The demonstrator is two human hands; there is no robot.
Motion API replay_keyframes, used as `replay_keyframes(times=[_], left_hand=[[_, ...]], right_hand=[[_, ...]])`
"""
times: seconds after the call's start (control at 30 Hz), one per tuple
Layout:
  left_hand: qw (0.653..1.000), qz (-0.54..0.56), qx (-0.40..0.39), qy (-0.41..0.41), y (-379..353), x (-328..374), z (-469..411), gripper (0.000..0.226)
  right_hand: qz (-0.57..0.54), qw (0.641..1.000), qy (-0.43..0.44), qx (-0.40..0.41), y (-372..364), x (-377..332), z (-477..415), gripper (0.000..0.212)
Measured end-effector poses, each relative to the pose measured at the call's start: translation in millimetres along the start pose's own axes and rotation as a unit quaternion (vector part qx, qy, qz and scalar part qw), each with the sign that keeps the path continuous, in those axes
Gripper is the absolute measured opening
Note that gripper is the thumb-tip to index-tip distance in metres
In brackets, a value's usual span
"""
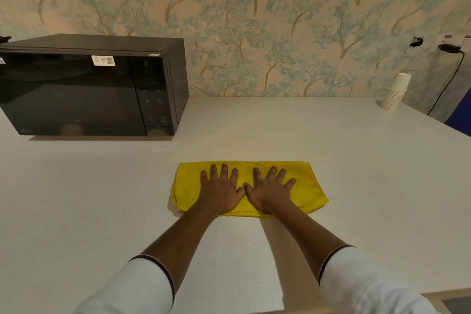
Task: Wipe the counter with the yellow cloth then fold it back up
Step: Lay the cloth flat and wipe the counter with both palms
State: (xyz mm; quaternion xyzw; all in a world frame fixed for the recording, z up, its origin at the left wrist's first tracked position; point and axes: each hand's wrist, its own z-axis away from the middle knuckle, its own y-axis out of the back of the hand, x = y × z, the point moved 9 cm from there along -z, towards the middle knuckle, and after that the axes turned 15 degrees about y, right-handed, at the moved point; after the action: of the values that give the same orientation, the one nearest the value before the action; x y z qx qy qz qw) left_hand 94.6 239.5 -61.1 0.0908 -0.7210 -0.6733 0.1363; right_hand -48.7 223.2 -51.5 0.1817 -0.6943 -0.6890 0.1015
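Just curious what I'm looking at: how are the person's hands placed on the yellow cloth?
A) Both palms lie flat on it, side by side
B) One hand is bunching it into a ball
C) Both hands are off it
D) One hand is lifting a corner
A: the left hand and right hand lie flat with fingers spread on the folded yellow cloth, thumbs nearly meeting.

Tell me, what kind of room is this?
Probably a small kitchen or break-room corner: a black microwave sits on a pale counter, with a stack of paper cups by the tree-patterned wall.
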Motion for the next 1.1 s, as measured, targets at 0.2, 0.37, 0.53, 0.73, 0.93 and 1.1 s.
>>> replay_keyframes(times=[0.2,0.37,0.53,0.73,0.93,1.1], left_hand=[[1.0,0.0,-0.004,0.004,1.0,4.5,-21.7,0.077],[1.0,0.004,-0.006,0.008,-0.3,7.1,-44.8,0.078],[1.0,0.002,-0.002,0.015,-2.2,8.3,-71.0,0.078],[1.0,0.003,0.008,0.023,-2.3,7.1,-103.3,0.078],[0.999,0.002,0.004,0.036,-4.6,0.8,-132.2,0.077],[0.999,0.001,0.005,0.044,-6.1,-15.0,-146.9,0.077]], right_hand=[[0.001,1.0,0.003,0.001,-0.3,5.8,-24.1,0.081],[0.001,1.0,0.008,0.005,-0.1,11.4,-48.5,0.08],[-0.001,1.0,0.016,0.004,-0.9,14.9,-76.7,0.08],[0.001,1.0,0.027,0.005,-1.7,17.4,-111.9,0.08],[0.002,0.999,0.034,0.002,-4.2,14.9,-146.9,0.08],[-0.001,0.999,0.042,-0.002,-7.7,5.1,-169.1,0.082]])
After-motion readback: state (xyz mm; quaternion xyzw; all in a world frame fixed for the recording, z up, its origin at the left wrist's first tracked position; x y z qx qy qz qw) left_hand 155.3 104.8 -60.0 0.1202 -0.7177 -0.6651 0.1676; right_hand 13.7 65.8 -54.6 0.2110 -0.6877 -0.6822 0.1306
